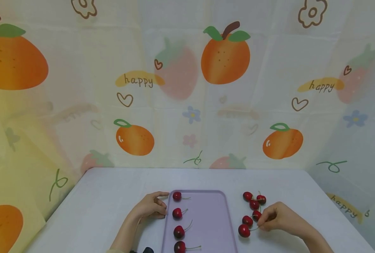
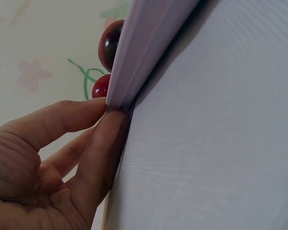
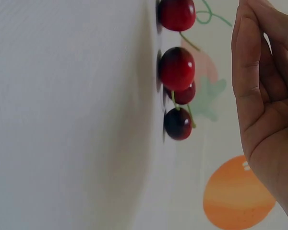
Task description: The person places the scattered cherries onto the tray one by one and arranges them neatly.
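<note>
My left hand (image 1: 151,206) rests at the left edge of a light purple tray (image 1: 206,218). In the left wrist view, its forefinger and thumb (image 2: 113,139) touch the tray's rim with fairly straight fingers. Along the tray's left side a column of red cherries (image 1: 179,232) with stems stands in a row. To the right of the tray, my right hand (image 1: 277,218) pinches the stem of a dark red cherry (image 1: 244,231) between thumb and fingers. That cherry falls outside the right wrist view, where the fingertips (image 3: 247,28) meet at the top.
Several more cherries (image 1: 254,204) lie in a loose cluster on the white table (image 1: 121,189), just beyond the right hand. A fruit-print cloth (image 1: 175,123) hangs behind the table and at both sides. A small black object (image 1: 147,250) shows at the bottom edge.
</note>
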The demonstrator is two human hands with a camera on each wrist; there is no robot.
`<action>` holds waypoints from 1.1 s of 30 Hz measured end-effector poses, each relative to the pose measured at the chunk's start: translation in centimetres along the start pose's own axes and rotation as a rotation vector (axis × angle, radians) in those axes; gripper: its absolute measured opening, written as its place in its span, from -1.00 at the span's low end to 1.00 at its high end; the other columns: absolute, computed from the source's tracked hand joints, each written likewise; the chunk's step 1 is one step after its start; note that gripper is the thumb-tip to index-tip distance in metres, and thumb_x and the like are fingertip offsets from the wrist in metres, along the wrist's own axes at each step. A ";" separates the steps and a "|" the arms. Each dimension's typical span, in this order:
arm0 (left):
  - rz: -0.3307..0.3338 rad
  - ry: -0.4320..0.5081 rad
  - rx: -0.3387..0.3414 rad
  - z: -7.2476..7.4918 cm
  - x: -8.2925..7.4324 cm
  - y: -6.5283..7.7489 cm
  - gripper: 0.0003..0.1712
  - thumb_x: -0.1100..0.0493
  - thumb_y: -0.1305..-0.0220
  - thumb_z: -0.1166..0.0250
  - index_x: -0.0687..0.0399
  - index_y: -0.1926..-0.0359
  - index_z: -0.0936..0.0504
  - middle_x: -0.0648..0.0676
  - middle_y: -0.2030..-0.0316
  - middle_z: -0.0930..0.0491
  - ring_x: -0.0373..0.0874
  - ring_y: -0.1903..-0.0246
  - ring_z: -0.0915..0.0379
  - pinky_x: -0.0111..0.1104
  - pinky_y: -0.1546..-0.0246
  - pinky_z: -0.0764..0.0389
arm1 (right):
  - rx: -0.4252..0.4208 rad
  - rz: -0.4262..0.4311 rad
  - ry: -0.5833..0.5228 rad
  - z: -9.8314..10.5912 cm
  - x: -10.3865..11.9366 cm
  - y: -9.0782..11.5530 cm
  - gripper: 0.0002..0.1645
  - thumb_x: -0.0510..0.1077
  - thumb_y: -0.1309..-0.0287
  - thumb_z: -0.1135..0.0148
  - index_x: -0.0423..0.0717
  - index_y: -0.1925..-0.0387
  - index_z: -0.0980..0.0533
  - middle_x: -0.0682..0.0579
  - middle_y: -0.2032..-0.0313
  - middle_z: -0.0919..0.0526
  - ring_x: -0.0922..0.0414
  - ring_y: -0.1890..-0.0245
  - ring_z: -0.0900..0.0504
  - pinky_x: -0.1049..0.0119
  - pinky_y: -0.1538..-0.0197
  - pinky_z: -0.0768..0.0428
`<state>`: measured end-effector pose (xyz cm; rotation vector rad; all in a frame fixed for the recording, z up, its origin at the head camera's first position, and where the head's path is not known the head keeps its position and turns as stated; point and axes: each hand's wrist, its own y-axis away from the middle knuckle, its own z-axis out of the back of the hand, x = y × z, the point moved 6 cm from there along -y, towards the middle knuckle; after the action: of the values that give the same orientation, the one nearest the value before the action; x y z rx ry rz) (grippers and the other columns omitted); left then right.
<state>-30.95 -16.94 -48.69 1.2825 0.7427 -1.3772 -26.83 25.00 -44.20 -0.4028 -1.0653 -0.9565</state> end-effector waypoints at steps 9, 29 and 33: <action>0.008 -0.008 -0.009 -0.1 -0.1 0.1 -0.16 0.43 0.06 -0.42 0.36 -0.33 -0.37 0.06 0.41 -0.54 -0.21 0.48 -0.56 -0.33 0.35 -0.77 | 0.004 0.035 0.013 -1.7 1.7 -0.8 -0.76 -0.12 -0.10 -0.41 -0.25 0.31 -0.71 -0.07 0.34 -0.79 0.23 0.41 -0.63 0.45 0.26 -0.68; 0.016 -0.006 -0.002 0.0 -0.1 0.0 -0.15 0.44 0.06 -0.42 0.37 -0.33 -0.36 0.06 0.41 -0.53 -0.20 0.47 -0.56 -0.32 0.34 -0.77 | 0.073 0.189 -0.061 -6.0 4.8 -2.3 -0.84 -0.20 -0.10 -0.39 -0.26 0.35 -0.72 -0.19 0.39 -0.77 0.34 0.45 -0.66 0.41 0.31 -0.71; 0.027 -0.014 -0.008 0.0 -0.2 0.1 -0.15 0.43 0.05 -0.43 0.35 -0.34 -0.37 0.07 0.40 -0.52 -0.19 0.47 -0.55 -0.32 0.34 -0.77 | 0.074 0.230 -0.069 -7.0 5.5 -2.5 -0.88 -0.23 -0.07 -0.39 -0.25 0.37 -0.72 -0.23 0.40 -0.76 0.36 0.44 -0.68 0.39 0.30 -0.73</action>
<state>-30.83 -16.93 -48.52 1.2713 0.7189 -1.3588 -24.19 16.22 -42.97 -0.4888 -1.0870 -0.7012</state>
